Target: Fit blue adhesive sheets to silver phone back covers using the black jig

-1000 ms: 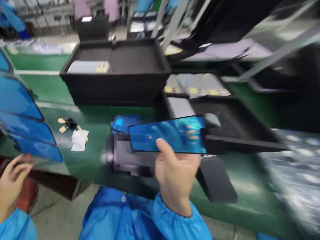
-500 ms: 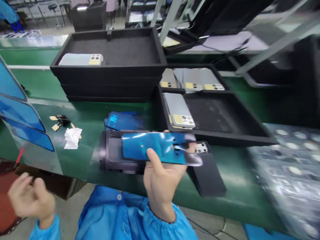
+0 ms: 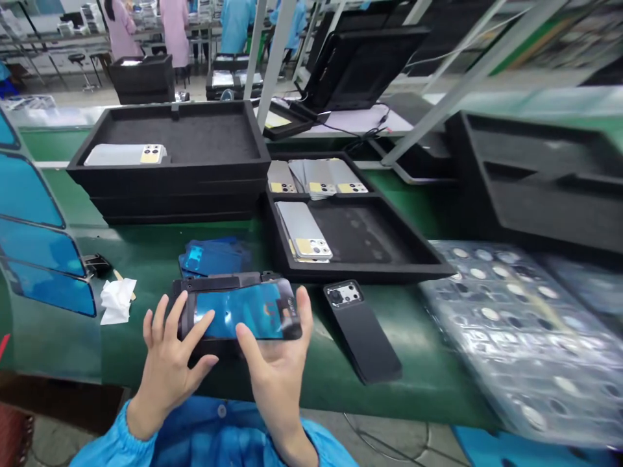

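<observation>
A shiny blue phone-sized film sheet (image 3: 243, 311) lies over a black rectangular jig (image 3: 219, 281) on the green bench. My right hand (image 3: 280, 370) grips the film, its thumb on the near edge and its fingers around the right end. My left hand (image 3: 170, 363) is open, fingers spread over the left end of jig and film; one fingertip touches the film. Behind the jig is a loose pile of blue films (image 3: 214, 256). To the right lies a dark phone-shaped piece (image 3: 365, 337) with a camera opening.
Black trays (image 3: 170, 188) are stacked at the back left. A divided black tray (image 3: 365, 267) holds silver phone back covers (image 3: 304, 227). Large blue films (image 3: 41, 243) hang at left near crumpled white tissue (image 3: 117, 301). A clear blister tray (image 3: 506, 337) lies right. Several people stand far back.
My left hand has come up from the lower left onto the jig and film. The film has come down over the jig in my right hand. The view has turned to the right.
</observation>
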Tool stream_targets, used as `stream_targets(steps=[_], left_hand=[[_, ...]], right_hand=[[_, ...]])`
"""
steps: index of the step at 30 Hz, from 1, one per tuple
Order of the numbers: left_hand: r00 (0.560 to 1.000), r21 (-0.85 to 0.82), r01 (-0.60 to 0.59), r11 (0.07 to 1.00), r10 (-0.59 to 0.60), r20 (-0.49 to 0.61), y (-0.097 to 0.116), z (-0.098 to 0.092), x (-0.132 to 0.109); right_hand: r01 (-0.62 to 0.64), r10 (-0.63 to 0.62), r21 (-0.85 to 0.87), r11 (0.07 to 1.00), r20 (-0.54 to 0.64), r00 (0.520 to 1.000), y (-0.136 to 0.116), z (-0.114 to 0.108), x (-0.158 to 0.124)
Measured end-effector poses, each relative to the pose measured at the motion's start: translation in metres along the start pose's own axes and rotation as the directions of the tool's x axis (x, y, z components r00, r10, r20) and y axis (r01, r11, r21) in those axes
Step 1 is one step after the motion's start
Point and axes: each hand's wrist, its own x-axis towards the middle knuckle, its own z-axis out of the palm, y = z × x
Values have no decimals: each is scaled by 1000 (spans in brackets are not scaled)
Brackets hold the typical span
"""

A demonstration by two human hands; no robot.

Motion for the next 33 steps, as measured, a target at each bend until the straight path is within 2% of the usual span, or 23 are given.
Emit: stream_targets(steps=[3,11,16,18,20,23,24,28,33], left_hand=[[1000,-4,6,1000,-6,10,-4,1,-6],[1000,23,19,1000,-18,-16,2,0,-5],[998,33,-42,999,43,-37,7,-8,6],[996,9,-87,996,87,-20,10,-12,12],[994,-10,-107,994,107,1,12,-14,17],[992,16,-123,992,123,30,11,-13,20],[991,39,-133,990,132,37,9,-11,20],[987,121,-158,980,153,52,1,-6,16],[988,165,-153,974,149,35,0,-8,15]], right_hand=[[59,-59,-16,998,5,998,-3,-15,9],[284,-266,-230,931,105,958,1,-58,30],[325,-337,-366,872,33,941,3,-95,40],[346,-390,-447,824,-5,921,7,-116,49],[359,-438,-592,722,11,899,17,-140,60],[342,-399,-779,526,129,908,38,-173,76],[334,-374,-798,502,148,916,47,-181,80],[317,-326,-812,490,166,931,72,-199,88],[279,-319,-806,521,119,940,81,-201,92]])
